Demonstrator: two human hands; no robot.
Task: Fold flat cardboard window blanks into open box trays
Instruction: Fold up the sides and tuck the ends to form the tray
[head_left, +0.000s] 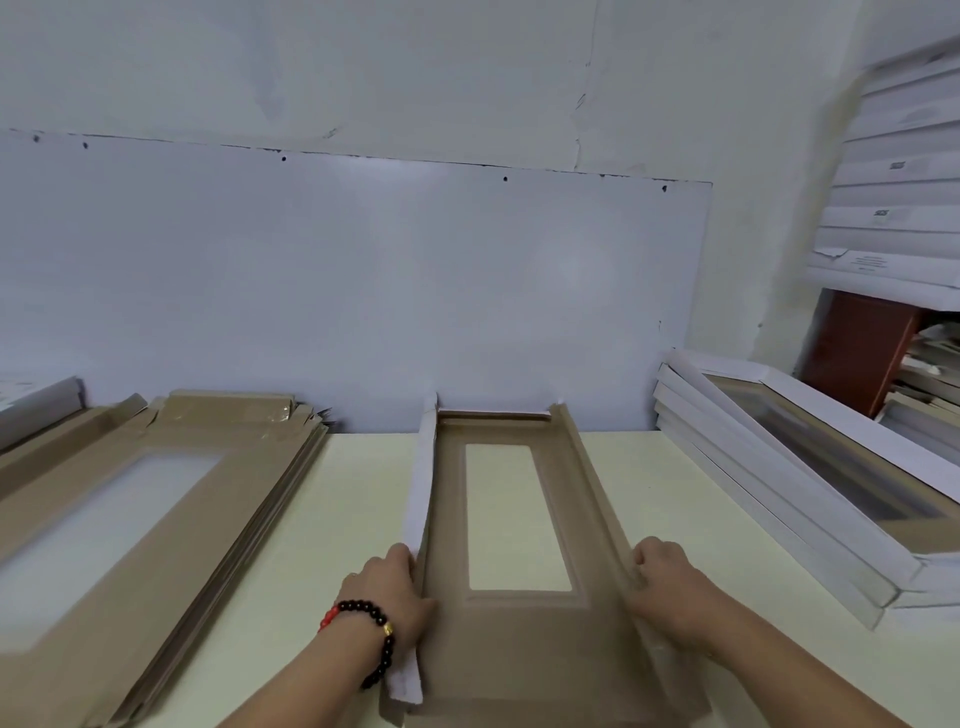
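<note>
Left hand (392, 587), beaded bracelet (375, 631) at wrist: fingers curled round left side flap (420, 499) of cardboard window blank (524, 639), flap raised nearly upright, white face outward.
Right hand (670, 579): fingers curled over right side flap (592, 488), gripping it; flap tilted up and outward, brown face inward.
Blank position: centre of pale yellow table (358, 499), long axis running away from camera, far end close to white wall panel (363, 291). Rectangular window cutout (514, 514) in base panel, table surface visible through it. Far end flap (493, 414) partly raised.
Left of blank, apart from it: stack of flat brown window blanks (171, 509), fanned at edges.
Right of blank, apart from it: stack of folded white trays (789, 499), top one with window facing up, stack lying at an angle.
Upper right: shelf with stacked white boxes (904, 171).
</note>
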